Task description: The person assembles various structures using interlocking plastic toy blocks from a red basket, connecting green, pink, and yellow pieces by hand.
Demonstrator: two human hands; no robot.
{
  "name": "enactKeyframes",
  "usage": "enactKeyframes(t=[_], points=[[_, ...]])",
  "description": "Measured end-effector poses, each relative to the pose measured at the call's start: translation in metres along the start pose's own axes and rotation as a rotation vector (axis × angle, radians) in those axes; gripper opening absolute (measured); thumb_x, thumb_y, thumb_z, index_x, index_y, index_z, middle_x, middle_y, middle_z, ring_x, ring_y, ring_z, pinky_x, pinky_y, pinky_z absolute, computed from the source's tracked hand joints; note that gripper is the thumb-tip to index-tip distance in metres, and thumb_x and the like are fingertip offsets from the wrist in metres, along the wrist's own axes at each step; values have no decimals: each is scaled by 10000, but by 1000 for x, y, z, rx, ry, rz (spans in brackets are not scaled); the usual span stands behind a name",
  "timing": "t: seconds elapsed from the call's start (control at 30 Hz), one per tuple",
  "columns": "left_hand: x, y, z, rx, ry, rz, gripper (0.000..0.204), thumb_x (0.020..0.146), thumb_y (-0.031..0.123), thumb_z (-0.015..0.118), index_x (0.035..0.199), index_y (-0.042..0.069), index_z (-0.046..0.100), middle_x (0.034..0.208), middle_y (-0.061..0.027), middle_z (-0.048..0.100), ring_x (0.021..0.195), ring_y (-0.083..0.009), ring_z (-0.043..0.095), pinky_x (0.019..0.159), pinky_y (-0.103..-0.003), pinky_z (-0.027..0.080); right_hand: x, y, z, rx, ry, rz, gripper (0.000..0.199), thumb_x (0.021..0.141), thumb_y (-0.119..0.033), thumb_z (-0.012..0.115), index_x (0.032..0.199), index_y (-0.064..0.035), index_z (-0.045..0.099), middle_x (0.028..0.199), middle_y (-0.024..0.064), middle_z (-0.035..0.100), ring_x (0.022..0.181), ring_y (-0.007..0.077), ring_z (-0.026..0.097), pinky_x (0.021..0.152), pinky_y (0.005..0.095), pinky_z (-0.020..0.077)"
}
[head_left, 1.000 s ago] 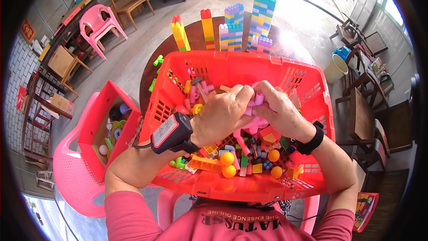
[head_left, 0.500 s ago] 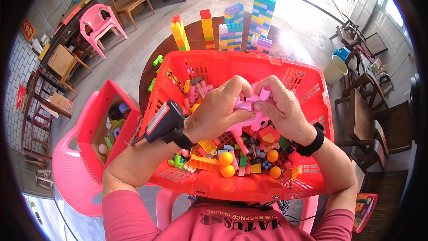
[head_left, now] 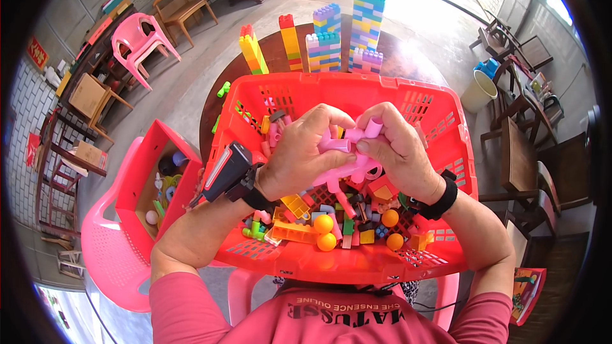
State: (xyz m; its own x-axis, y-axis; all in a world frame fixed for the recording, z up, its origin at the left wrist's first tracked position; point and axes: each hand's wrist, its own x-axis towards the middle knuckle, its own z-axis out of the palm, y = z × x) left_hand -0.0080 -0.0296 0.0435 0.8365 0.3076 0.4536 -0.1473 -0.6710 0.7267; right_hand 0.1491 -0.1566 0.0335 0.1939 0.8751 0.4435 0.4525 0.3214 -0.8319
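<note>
Above the middle of a red plastic basket (head_left: 401, 87), both hands grip a cluster of pink tube-shaped building pieces (head_left: 336, 146). My left hand (head_left: 299, 150) is closed round its left side, thumb along a tube. Closed on the right side, my right hand (head_left: 396, 153) has its thumb and fingers at an upright pink tube (head_left: 373, 129). Part of the cluster is hidden behind the fingers. Beneath lie mixed toy pieces, among them orange balls (head_left: 323, 223), a long orange block (head_left: 294, 232), a yellow block (head_left: 367, 236) and green tube pieces (head_left: 254, 232).
Block towers, the tallest blue and multicoloured (head_left: 368, 22), stand on the round table (head_left: 408, 57) behind the basket. A red box (head_left: 137, 200) of toys rests on a pink chair (head_left: 115, 255) at left. Wooden chairs (head_left: 519, 159) line the right side.
The hands have drawn slightly apart, and the left-hand tube now stands a little away from the upright tube. The left hand has shifted slightly left. Both hands still grip the pink pieces.
</note>
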Motion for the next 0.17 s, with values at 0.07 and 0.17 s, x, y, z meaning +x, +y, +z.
enactKeyframes(t=[0.07,0.17], points=[[0,-1,0,2,6,17,413,743,129,761,1092,53,554,997,-85,591,845,-207,582,745,-328,466,0,-1,-1,24,-7,30,213,883,-42,607,1052,-39,479,861,70,608,809,158,656,670,274,493],[0,-3,-1,-6,-14,26,417,752,144,758,1108,59,558,1016,-83,593,870,-213,581,770,-331,466,0,-5,-2,57,-13,45,183,909,-53,591,1054,-45,480,910,56,615,846,166,667,705,276,509]])
